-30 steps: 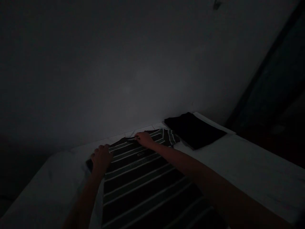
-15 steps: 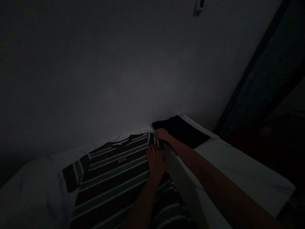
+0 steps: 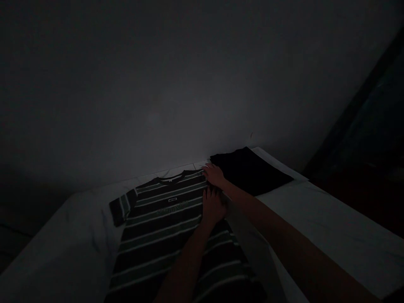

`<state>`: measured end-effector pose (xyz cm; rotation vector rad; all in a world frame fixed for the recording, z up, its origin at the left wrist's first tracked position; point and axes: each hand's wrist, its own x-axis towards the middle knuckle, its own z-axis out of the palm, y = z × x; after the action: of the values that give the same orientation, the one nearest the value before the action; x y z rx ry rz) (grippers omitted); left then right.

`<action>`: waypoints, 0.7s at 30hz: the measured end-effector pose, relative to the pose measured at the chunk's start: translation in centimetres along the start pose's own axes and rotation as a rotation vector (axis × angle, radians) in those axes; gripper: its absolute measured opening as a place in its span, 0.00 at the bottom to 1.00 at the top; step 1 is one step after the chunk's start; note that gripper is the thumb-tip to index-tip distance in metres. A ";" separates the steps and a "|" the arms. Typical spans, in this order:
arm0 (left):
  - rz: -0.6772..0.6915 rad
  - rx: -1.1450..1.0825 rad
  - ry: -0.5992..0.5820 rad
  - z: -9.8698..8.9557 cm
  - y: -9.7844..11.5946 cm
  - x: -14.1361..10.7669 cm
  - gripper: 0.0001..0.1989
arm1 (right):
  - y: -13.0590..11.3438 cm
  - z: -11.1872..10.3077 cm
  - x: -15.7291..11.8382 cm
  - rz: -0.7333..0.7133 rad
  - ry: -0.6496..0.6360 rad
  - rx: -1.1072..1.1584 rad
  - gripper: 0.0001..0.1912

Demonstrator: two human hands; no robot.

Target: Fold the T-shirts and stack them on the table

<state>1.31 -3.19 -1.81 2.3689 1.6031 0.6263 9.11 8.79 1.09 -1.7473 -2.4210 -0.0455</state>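
A dark T-shirt (image 3: 158, 229) with light and green stripes lies spread out, its collar toward the wall and one short sleeve out to the left. My left hand (image 3: 213, 206) rests on its right side, below the shoulder, with the fingers apart. Just above it, my right hand (image 3: 213, 174) lies flat over the right shoulder edge, fingers stretched out. The right sleeve is mostly hidden under my hands.
Beyond my right hand lies a folded black cloth (image 3: 251, 170) on a white sheet (image 3: 277, 162). A pale marbled surface (image 3: 322, 219) bears everything, against a grey wall (image 3: 176, 92). The light is dim.
My right hand has gone from gripping the right sleeve to lying flat at the shoulder; the sleeve no longer sticks out. The view has shifted, so the shirt appears farther right.
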 end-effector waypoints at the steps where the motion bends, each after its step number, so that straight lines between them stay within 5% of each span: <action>1: 0.004 -0.028 -0.002 -0.6 -0.1 -0.1 0.22 | -0.1 0.2 -0.3 -0.045 -0.030 0.005 0.22; 4: -0.001 -0.075 -0.009 -2.9 -1.3 -1.6 0.19 | 0.0 0.7 -1.5 -0.099 -0.105 -0.002 0.25; 8: -0.023 0.059 -0.007 -6.1 -4.4 -7.2 0.18 | -1.4 0.3 -4.5 -0.115 -0.064 0.004 0.29; 12: -0.006 0.184 -0.109 -7.9 -6.3 -14.3 0.24 | -5.0 -0.5 -10.7 -0.574 -0.153 0.210 0.32; 16: 0.117 0.134 -0.255 -8.0 -5.1 -19.4 0.27 | -5.8 -1.3 -18.0 -0.766 -0.289 0.358 0.38; 21: 0.272 0.042 -0.323 -7.3 -1.6 -22.6 0.29 | -2.2 -2.1 -24.9 -0.791 -0.348 0.382 0.38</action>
<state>-10.53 -23.79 -1.10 2.5802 1.1831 0.2359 14.92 -15.59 -0.29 -0.6141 -2.9430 0.6246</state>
